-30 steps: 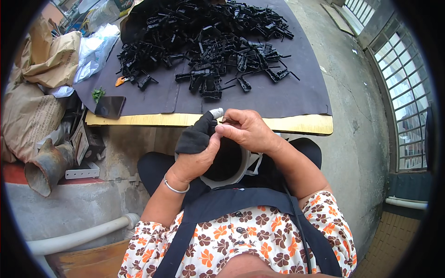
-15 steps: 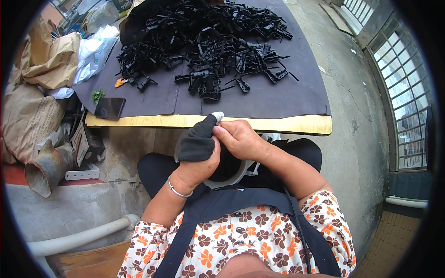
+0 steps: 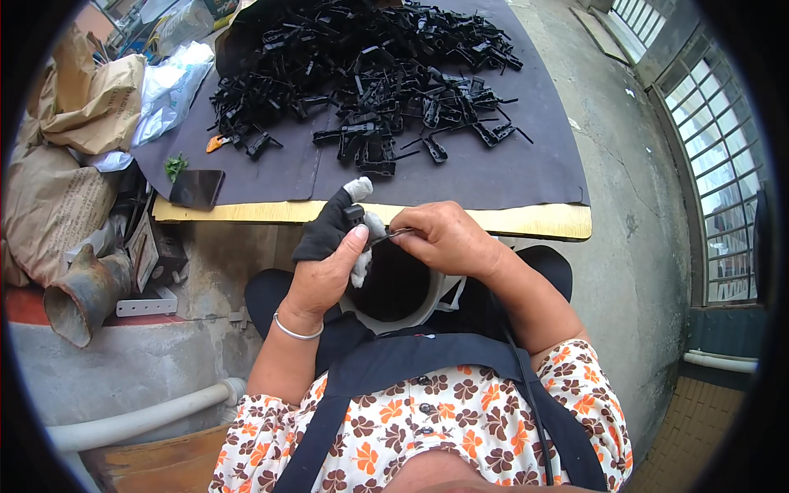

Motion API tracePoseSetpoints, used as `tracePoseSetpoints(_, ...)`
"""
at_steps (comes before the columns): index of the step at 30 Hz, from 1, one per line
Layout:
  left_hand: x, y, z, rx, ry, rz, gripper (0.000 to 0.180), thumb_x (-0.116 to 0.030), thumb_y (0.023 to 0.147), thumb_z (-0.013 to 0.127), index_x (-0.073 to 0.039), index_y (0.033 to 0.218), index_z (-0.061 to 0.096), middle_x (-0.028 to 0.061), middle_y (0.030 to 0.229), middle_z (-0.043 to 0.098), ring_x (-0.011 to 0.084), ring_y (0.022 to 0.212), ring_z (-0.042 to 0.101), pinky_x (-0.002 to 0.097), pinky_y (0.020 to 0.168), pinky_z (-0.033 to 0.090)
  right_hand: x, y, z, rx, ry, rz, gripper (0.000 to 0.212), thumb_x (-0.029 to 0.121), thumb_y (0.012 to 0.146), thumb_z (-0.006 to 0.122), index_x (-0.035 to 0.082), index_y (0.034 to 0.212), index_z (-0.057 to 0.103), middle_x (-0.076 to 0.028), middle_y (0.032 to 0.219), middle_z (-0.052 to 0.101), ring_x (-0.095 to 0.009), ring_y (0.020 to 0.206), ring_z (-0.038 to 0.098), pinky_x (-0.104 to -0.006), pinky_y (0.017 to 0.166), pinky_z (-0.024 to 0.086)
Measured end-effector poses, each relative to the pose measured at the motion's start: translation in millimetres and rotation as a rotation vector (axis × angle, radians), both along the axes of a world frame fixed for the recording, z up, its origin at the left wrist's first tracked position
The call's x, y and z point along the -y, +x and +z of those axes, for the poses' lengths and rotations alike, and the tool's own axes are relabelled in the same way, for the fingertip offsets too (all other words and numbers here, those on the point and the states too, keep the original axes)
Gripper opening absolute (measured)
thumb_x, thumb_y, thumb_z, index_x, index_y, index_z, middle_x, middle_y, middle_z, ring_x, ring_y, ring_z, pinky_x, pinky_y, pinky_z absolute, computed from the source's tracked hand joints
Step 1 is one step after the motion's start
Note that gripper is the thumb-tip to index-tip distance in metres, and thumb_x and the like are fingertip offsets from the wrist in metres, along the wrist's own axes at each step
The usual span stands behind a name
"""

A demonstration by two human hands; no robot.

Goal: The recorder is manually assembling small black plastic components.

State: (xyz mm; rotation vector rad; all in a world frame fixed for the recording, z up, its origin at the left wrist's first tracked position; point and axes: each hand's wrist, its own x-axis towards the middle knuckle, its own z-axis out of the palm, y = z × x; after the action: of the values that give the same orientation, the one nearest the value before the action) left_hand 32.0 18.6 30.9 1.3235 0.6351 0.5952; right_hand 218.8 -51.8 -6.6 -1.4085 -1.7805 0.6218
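Observation:
My left hand (image 3: 325, 242), in a black partial glove with white-wrapped fingertips, is closed on a small black plastic part (image 3: 353, 214), its thumb pressing from the near side. My right hand (image 3: 448, 237) is bare and pinches a thin dark strip (image 3: 398, 234) that reaches toward the left thumb. Whether that strip is a tool or belongs to the part I cannot tell. Both hands are above a pale-rimmed bucket (image 3: 436, 306) with a dark inside, between my knees. Beyond them, a big heap of black plastic parts (image 3: 370, 90) lies on the table (image 3: 493, 177).
A phone (image 3: 197, 189), a green sprig (image 3: 175, 168) and a small orange object (image 3: 215, 144) lie at the table's left. Brown paper sacks (image 3: 62, 189), a white plastic bag (image 3: 173, 90) and a rusty pipe piece (image 3: 78, 300) crowd the left side. A barred window (image 3: 715, 156) stands right.
My hands have moved apart. The left has turned and opened out its wrapped fingers, bringing the black part into view; the right has shifted slightly right, showing the thin strip.

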Motion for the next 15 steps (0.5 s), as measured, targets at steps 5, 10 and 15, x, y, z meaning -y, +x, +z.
tracePoseSetpoints(5, 0.2, 7.5, -19.1, -0.057, 0.185, 0.107, 0.037, -0.003, 0.091, 0.049, 0.003, 0.128, 0.045, 0.0041, 0.09, 0.059, 0.004, 0.065, 0.049, 0.0196, 0.059, 0.044, -2.3, 0.5, 1.0, -0.141, 0.194, -0.046, 0.009, 0.006, 0.08, 0.068, 0.001, 0.086, 0.063, -0.009, 0.07, 0.061, -0.014, 0.06, 0.057, -0.0271, 0.055, 0.045)
tracePoseSetpoints(10, 3.6, 7.3, -14.5, -0.067, 0.223, -0.084, 0.032, -0.004, 0.089, 0.05, 0.005, 0.12, 0.048, 0.0046, 0.086, 0.061, 0.0078, 0.07, 0.053, 0.0224, 0.064, 0.046, -2.3, -5.3, 5.9, -0.368, -0.05, -0.058, 0.012, 0.011, 0.083, 0.067, 0.0, 0.083, 0.061, -0.007, 0.068, 0.06, -0.012, 0.06, 0.053, -0.0277, 0.056, 0.044)
tracePoseSetpoints(15, 1.7, 11.4, -20.7, -0.062, 0.456, -0.029, 0.028, -0.004, 0.088, 0.05, 0.006, 0.114, 0.05, 0.0035, 0.078, 0.06, 0.0071, 0.064, 0.053, 0.0223, 0.057, 0.044, -2.7, -3.3, 8.6, -0.335, -0.076, -0.022, 0.018, 0.015, 0.089, 0.062, 0.0, 0.079, 0.059, -0.006, 0.066, 0.057, -0.012, 0.057, 0.048, -0.0276, 0.054, 0.042)
